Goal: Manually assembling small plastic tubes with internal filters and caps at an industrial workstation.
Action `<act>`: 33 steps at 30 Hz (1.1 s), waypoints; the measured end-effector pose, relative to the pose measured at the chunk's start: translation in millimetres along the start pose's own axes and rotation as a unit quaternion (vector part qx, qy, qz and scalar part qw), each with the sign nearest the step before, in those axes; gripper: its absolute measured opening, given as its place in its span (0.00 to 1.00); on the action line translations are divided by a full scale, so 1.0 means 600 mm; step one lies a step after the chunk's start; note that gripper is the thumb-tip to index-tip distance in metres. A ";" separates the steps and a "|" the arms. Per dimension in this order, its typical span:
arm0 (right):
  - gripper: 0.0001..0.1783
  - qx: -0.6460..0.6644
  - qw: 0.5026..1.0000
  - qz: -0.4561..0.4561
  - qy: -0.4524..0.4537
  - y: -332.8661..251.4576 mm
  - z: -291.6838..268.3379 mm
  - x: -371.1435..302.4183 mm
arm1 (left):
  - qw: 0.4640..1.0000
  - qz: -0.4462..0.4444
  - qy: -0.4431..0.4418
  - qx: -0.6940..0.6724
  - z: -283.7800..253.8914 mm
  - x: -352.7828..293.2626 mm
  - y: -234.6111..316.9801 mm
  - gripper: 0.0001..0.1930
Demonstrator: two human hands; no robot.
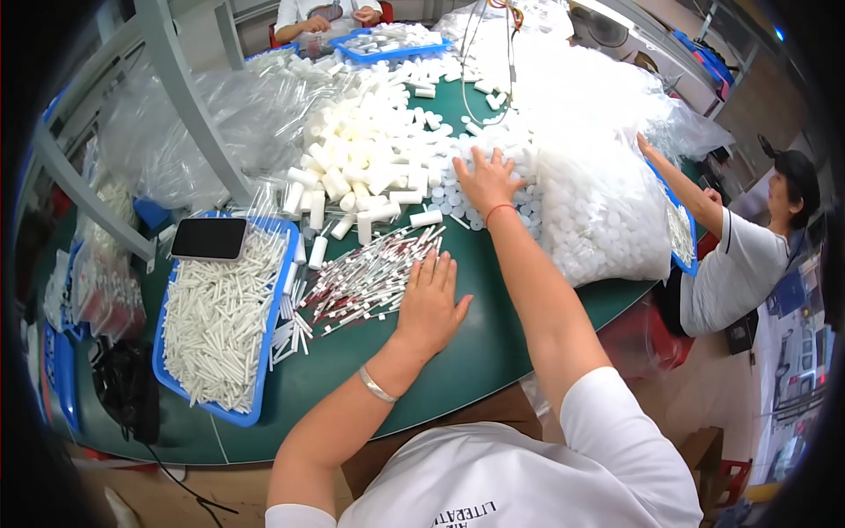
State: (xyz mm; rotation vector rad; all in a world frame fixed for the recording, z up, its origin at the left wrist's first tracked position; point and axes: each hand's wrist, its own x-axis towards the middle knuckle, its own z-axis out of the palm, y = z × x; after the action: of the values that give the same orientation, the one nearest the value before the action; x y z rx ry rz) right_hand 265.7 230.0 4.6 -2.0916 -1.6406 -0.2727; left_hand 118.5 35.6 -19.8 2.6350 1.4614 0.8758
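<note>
My left hand (429, 304) lies flat with its fingers stretched out, at the right edge of a heap of thin white-and-red sticks (361, 280) on the green table (370, 352). Farther forward and to the right, my right hand (489, 182) is spread over a pile of small translucent round caps (451, 195), its fingers apart and touching them. Neither hand grips anything visible. Left of the caps sits a big heap of white and cream cylinders (352, 167). A clear plastic bag full of caps (603, 220) stands beside my right forearm.
A blue tray (286, 273) of slim white tubes is on the left, with a black-screened phone (209, 238) across its far end. Grey metal posts (189, 97) rise at the left, near clear plastic bags (158, 150). Co-workers sit at the right (739, 255) and far side.
</note>
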 end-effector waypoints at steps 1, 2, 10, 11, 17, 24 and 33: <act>0.30 -0.005 1.000 -0.008 -0.030 -0.004 -0.002 0.011 | 1.000 -0.005 -0.007 0.003 0.000 -0.003 -0.002 0.30; 0.31 -0.010 0.998 -0.015 -0.060 -0.006 -0.006 0.020 | 1.000 -0.009 -0.007 0.003 0.000 -0.005 -0.003 0.30; 0.22 -0.022 0.998 -0.057 -0.017 0.020 -0.018 -0.011 | 0.999 -0.030 -0.001 0.028 0.003 -0.004 -0.004 0.32; 0.22 -0.024 0.998 -0.058 -0.016 0.020 -0.020 -0.021 | 0.999 -0.037 -0.007 0.033 0.002 -0.005 -0.005 0.33; 0.16 0.083 0.991 -0.093 0.048 0.044 -0.029 -0.076 | 0.999 -0.044 0.003 0.026 0.007 -0.008 -0.007 0.33; 0.15 0.156 0.979 -0.120 0.058 0.033 -0.074 -0.145 | 0.998 -0.048 -0.022 0.038 0.006 -0.007 -0.007 0.34; 0.18 0.218 0.950 -0.220 0.043 0.037 -0.120 -0.230 | 0.999 -0.033 0.002 0.009 -0.001 -0.006 -0.005 0.32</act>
State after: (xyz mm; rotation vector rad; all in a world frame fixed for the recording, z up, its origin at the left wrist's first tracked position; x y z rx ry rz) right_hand 259.2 72.8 2.9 -1.3638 -1.8950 -0.1225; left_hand 114.4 34.1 -21.8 2.5815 1.5549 0.8663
